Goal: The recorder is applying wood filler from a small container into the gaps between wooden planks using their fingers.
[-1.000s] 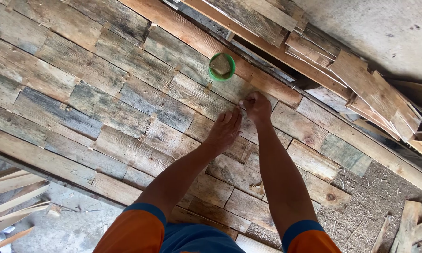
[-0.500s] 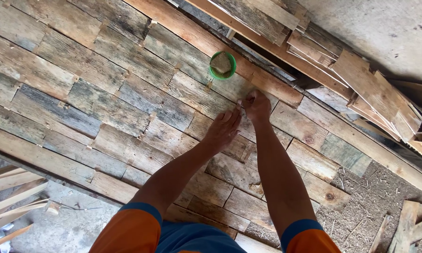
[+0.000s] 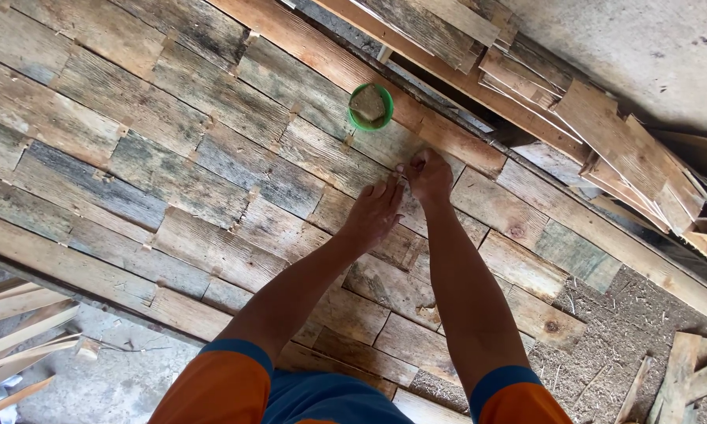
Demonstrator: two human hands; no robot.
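Note:
My left hand (image 3: 375,213) lies flat, fingers apart, on a panel of weathered wood pieces (image 3: 180,180). Its fingertips nearly touch my right hand (image 3: 428,174). That hand is curled shut with its fingertips pressed to a joint between two wood pieces. Whether something small is pinched in it is hidden. A small green bowl (image 3: 370,107) with brownish material in it stands on the panel just beyond both hands.
Loose wooden planks (image 3: 604,133) are stacked along the panel's far edge, up to the right. Sawdust covers the ground (image 3: 628,330) at the lower right. Thin wood strips (image 3: 16,330) lie at the lower left on concrete.
Both hands stay at the same joint. My right hand's fingers have shifted slightly; the view has moved a little.

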